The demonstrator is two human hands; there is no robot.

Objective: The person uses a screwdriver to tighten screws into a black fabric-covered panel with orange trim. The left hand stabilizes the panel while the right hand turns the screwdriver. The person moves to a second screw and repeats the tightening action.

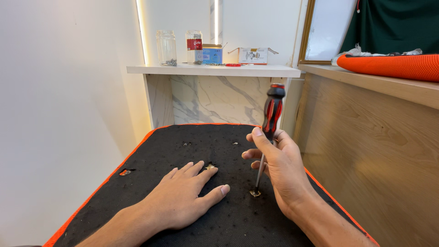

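My right hand is closed around the shaft of the red-and-black screwdriver, fingers pinched low on the metal, handle sticking up free above the thumb. Tip sits on a brass screw sunk in the black panel with the orange edge. The screw is my landmark. My left hand lies flat just left of the screw, fingers spread, palm down, gripping nothing, thumb pointing toward the screw. Another small brass fitting sits beyond the screw to its left, touching my left index fingertip. Far left of the screw, near the panel edge, a small hole.

To do it well, I judge: keep the shaft upright over the screw, since it tilts slightly right now. Press straight down so the tip stays seated. Grip on the shaft only guides; turning force likely needs the handle. Left palm keeps the panel from shifting.

Well beyond the screw: a white shelf with a glass jar and small boxes.
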